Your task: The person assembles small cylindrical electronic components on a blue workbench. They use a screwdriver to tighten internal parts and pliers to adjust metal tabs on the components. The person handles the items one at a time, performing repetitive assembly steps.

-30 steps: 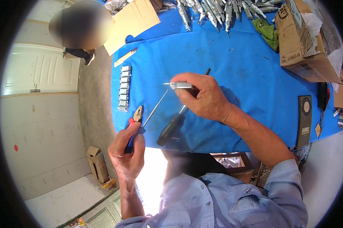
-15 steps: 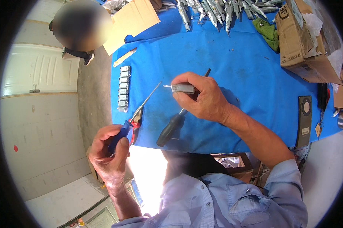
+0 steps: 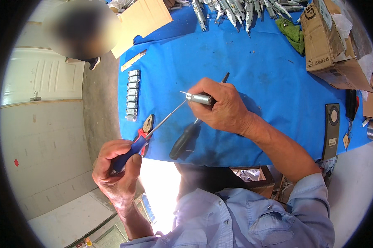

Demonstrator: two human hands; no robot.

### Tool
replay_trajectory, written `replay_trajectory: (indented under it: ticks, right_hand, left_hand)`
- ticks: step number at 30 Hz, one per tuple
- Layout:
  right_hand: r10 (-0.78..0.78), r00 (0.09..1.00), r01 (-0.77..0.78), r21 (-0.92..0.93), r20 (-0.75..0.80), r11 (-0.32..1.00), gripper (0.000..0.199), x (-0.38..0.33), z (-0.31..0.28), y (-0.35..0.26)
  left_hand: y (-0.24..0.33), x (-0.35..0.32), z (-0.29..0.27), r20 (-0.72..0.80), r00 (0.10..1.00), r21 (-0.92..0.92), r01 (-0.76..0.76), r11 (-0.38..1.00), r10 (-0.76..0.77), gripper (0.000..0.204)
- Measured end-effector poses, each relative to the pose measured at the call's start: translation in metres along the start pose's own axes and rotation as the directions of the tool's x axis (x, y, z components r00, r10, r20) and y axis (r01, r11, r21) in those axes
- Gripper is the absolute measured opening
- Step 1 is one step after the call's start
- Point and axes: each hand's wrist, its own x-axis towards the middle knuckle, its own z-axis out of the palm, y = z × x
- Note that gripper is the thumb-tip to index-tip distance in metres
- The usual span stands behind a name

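My left hand [image 3: 118, 169] is closed around the blue handle of a screwdriver [image 3: 130, 153]. Its thin shaft slants up to the right, and the tip meets or nearly meets the end of a small silver metal cylinder [image 3: 199, 98]. That cylinder is pinched between the thumb and fingers of my right hand [image 3: 223, 105], a thin pale pin sticking out of its left end. A second screwdriver, black-handled [image 3: 181, 144], passes behind my right hand, its flat tip showing beyond the fingers. Beside my left hand lie red-handled pliers [image 3: 148, 124], jaws pointing away.
A row of silver cylinders [image 3: 132, 91] lines the blue cloth's left side. Behind are a yellowish strip [image 3: 133, 60], cardboard [image 3: 143, 25] and many metal parts [image 3: 232, 12]. To the right stand a green cloth [image 3: 292, 35], an open carton [image 3: 318, 45] and a dark flat device [image 3: 331, 130].
The blue screwdriver's tip has moved right to the cylinder's end. My right hand has tilted the cylinder slightly. A person at the far left has shifted left.
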Motion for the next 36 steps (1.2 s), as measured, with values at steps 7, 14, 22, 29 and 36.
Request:
replay_trajectory:
  ticks: [7, 14, 22, 29, 36]
  right_hand:
    - [-0.019, 1.0, 0.019, -0.005, -0.008, 1.0, 0.018, -0.001, 0.002, 0.001]
    - [-0.084, 0.996, 0.083, -0.07, -0.002, 0.994, 0.022, -0.001, 0.002, 0.003]
    - [-0.152, 0.988, 0.142, -0.183, -0.042, 0.973, 0.022, -0.005, 0.004, 0.002]
    - [-0.268, 0.963, 0.254, -0.269, -0.015, 0.929, 0.013, -0.008, 0.004, 0.01]
    - [-0.382, 0.922, 0.356, -0.256, -0.057, 0.899, 0.011, -0.005, 0.006, 0.005]
  left_hand:
    - [0.0, 0.0, 0.001, -0.021, 0.999, 0.066, -0.047, 0.997, 0.049, 0.025]
    - [-0.001, 0.005, 0.002, 0.088, 0.968, 0.18, -0.249, 0.952, 0.236, 0.024]
    - [0.009, -0.001, 0.009, 0.094, 0.969, 0.296, -0.248, 0.923, 0.23, 0.025]
    - [0.015, -0.017, 0.023, 0.03, 0.991, 0.194, 0.124, 0.973, -0.132, 0.016]
    - [-0.019, -0.037, 0.026, 0.122, 0.909, -0.342, 0.416, 0.843, -0.399, 0.026]
